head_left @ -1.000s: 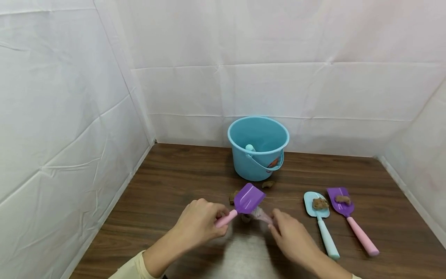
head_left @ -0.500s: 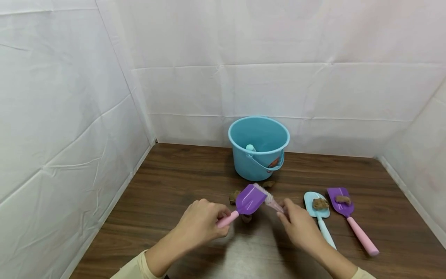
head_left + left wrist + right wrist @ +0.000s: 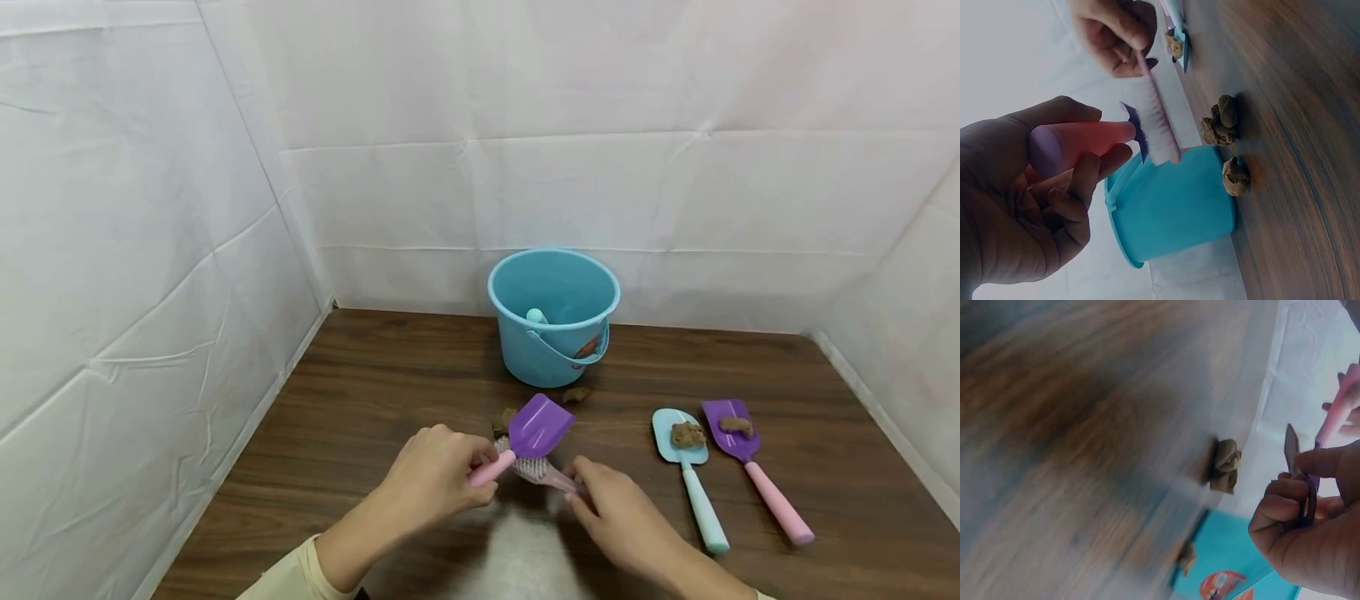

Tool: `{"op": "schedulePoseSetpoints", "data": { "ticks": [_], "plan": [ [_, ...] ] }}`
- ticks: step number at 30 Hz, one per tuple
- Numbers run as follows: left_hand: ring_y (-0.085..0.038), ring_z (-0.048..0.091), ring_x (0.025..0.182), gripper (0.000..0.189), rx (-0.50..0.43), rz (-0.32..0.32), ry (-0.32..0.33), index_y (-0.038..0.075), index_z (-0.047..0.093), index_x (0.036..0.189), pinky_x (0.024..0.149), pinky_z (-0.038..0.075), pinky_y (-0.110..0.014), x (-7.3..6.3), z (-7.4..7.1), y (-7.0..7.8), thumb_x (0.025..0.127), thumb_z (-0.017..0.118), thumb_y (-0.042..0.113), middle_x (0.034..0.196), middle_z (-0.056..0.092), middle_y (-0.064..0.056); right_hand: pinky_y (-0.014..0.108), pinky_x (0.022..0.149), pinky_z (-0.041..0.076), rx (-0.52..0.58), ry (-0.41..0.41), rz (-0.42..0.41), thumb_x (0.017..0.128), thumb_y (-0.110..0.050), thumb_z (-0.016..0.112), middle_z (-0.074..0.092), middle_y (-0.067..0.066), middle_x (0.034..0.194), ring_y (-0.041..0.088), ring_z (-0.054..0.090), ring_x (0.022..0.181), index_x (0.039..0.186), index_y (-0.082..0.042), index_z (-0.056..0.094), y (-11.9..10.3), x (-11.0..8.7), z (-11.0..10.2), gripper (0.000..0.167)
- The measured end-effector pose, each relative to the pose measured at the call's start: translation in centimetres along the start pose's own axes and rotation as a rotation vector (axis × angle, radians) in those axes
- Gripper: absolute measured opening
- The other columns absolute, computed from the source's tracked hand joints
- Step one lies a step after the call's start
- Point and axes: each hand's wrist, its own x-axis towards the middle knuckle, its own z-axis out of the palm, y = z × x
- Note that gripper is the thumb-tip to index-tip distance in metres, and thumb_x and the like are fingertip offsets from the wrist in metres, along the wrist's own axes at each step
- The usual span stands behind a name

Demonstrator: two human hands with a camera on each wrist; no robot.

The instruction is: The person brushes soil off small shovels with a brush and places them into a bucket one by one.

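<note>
My left hand (image 3: 435, 471) grips the pink handle of a toy shovel (image 3: 540, 427), its purple blade raised above the table. My right hand (image 3: 618, 512) pinches the handle of a pale pink brush (image 3: 536, 472). In the head view, the brush's white bristles lie at the underside of the blade and are partly hidden by it. Bristles (image 3: 1157, 131) point toward the blade in the left wrist view, where the blade is seen nearly edge-on. Below the tools, brown lumps (image 3: 1219, 122) sit on the table, and another brown lump (image 3: 576, 394) lies near the bucket.
A blue bucket (image 3: 551, 354) stands at the back with a light-green rounded end (image 3: 536, 316) showing inside. At right lie a light-blue shovel (image 3: 701, 508) and a second purple shovel (image 3: 780, 504), each bearing a brown lump. White sheeting (image 3: 585, 183) encloses the wooden table (image 3: 390, 367).
The brush went from beneath the blade to its right edge, then back left and down beneath it, my right hand moving along. The shovel in my left hand has hardly moved.
</note>
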Motion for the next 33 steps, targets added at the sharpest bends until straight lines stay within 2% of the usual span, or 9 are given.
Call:
{"op": "schedulePoseSetpoints", "data": {
  "ticks": [6,12,16,19,23,27,33],
  "plan": [
    [0.003,0.042,0.049,0.013,-0.024,-0.009,-0.018,0.019,0.079,0.084,0.047,0.038,-0.015,-0.1,0.0,0.2,0.072,0.081,0.015,0.060,0.057,0.018,0.028,0.059,0.042,-0.070,0.133,0.063,0.097,-0.013,0.068,0.056,-0.006,0.080,0.008,0.049,0.067,0.108,-0.011,0.062,1.4,0.5,-1.3,0.013],
    [0.004,0.040,0.048,0.013,-0.021,-0.006,-0.010,0.018,0.079,0.084,0.045,0.037,-0.014,-0.4,-0.1,0.1,0.072,0.081,0.015,0.058,0.056,0.018,0.033,0.061,0.044,-0.116,0.220,0.058,0.096,-0.012,0.067,0.059,0.000,0.082,0.013,0.052,0.070,0.111,-0.006,0.061,2.8,0.8,-2.2,0.017],
    [0.004,0.040,0.048,0.013,0.003,0.012,0.018,0.020,0.079,0.084,0.047,0.037,-0.014,-0.2,-0.2,0.1,0.072,0.081,0.015,0.060,0.058,0.018,0.030,0.059,0.043,-0.115,0.196,0.076,0.095,-0.012,0.069,0.058,-0.003,0.080,0.010,0.050,0.067,0.107,-0.009,0.063,2.6,0.6,-1.7,0.014],
    [0.004,0.041,0.049,0.014,0.018,0.023,0.029,0.021,0.079,0.084,0.048,0.038,-0.014,0.0,-0.2,0.2,0.071,0.081,0.016,0.063,0.062,0.017,0.026,0.057,0.042,-0.065,0.098,0.069,0.095,-0.013,0.069,0.058,-0.007,0.080,0.006,0.049,0.065,0.105,-0.013,0.062,1.6,0.3,-0.8,0.012],
    [0.002,0.042,0.050,0.018,0.013,0.015,-0.005,0.020,0.079,0.087,0.048,0.038,-0.015,0.2,-0.2,0.4,0.070,0.081,0.016,0.064,0.061,0.017,0.026,0.060,0.044,-0.006,-0.010,0.030,0.097,-0.015,0.068,0.059,-0.009,0.086,0.004,0.052,0.071,0.107,-0.016,0.061,0.1,0.0,-0.1,0.012],
    [0.002,0.042,0.049,0.016,0.004,0.005,-0.021,0.020,0.079,0.087,0.047,0.038,-0.016,0.1,-0.1,0.5,0.071,0.082,0.017,0.062,0.057,0.017,0.028,0.063,0.046,-0.048,0.034,0.026,0.097,-0.015,0.068,0.060,-0.010,0.087,0.004,0.053,0.074,0.106,-0.016,0.061,0.0,0.1,-0.2,0.012],
    [0.004,0.039,0.048,0.010,0.003,0.012,-0.010,0.019,0.079,0.084,0.046,0.037,-0.014,-0.2,0.0,0.5,0.074,0.081,0.017,0.060,0.058,0.017,0.031,0.060,0.045,-0.085,0.178,0.058,0.097,-0.014,0.068,0.061,-0.002,0.084,0.009,0.053,0.069,0.110,-0.008,0.061,2.3,0.6,-1.7,0.016]
  ]
}}
